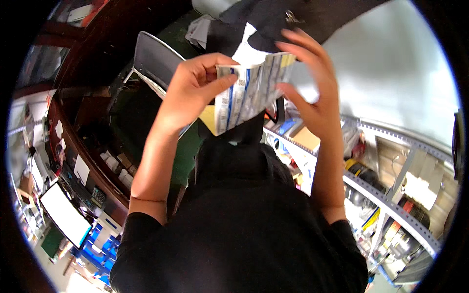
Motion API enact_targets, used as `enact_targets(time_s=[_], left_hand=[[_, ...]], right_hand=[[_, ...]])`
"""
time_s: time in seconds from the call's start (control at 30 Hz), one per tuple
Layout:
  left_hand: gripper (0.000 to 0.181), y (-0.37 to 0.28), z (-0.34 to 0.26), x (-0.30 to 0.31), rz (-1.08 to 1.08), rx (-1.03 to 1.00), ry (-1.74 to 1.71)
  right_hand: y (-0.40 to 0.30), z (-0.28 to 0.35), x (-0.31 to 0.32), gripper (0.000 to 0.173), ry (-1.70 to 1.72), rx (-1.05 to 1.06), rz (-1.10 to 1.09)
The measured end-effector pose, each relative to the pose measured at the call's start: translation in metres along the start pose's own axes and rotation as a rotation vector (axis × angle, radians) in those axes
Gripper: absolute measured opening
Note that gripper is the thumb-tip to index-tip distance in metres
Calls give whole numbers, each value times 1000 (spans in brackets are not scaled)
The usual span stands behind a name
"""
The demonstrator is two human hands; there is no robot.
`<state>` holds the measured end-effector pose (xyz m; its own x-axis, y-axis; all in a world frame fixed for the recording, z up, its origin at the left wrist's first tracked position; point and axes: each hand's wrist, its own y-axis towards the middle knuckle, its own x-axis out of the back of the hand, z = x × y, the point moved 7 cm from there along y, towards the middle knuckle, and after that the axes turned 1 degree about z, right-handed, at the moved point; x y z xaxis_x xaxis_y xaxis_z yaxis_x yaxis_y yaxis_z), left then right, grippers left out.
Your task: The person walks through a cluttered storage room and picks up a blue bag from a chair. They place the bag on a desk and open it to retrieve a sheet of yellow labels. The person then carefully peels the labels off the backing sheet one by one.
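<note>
Between the thumb and fingers of my left hand (194, 89) is a thin printed sheet (243, 95) with blue bands, small codes and writing, apparently a sheet of labels. A yellow patch (209, 120) shows at its lower left corner, and another yellow part is at its upper right. My right hand (315, 80) is blurred, its fingers spread and curved around the sheet's right edge. Whether the thumb touches the sheet I cannot tell. Bright white material (251, 49) shows just behind the sheet's top edge.
A grey-backed chair (157, 58) stands ahead on the left. At the left, a wooden desk holds a monitor (66, 214), a keyboard (75, 185) and a calculator (98, 196). Perforated metal shelving (392, 205) with several machines and packages runs along the right. A pale panel (395, 73) rises above it.
</note>
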<state>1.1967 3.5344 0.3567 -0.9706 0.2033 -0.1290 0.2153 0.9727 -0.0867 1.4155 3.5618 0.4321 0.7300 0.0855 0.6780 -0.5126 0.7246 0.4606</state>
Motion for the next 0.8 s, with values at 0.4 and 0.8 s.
enact_targets(time_s=[0.4,0.8], left_hand=[[21,-17,-40,-5,52,-57,-113],[14,-16,-61,-22,77,-85,23]], right_hand=[[27,20,-39,12,745,-341,456],[28,39,-28,13,532,-178,423]])
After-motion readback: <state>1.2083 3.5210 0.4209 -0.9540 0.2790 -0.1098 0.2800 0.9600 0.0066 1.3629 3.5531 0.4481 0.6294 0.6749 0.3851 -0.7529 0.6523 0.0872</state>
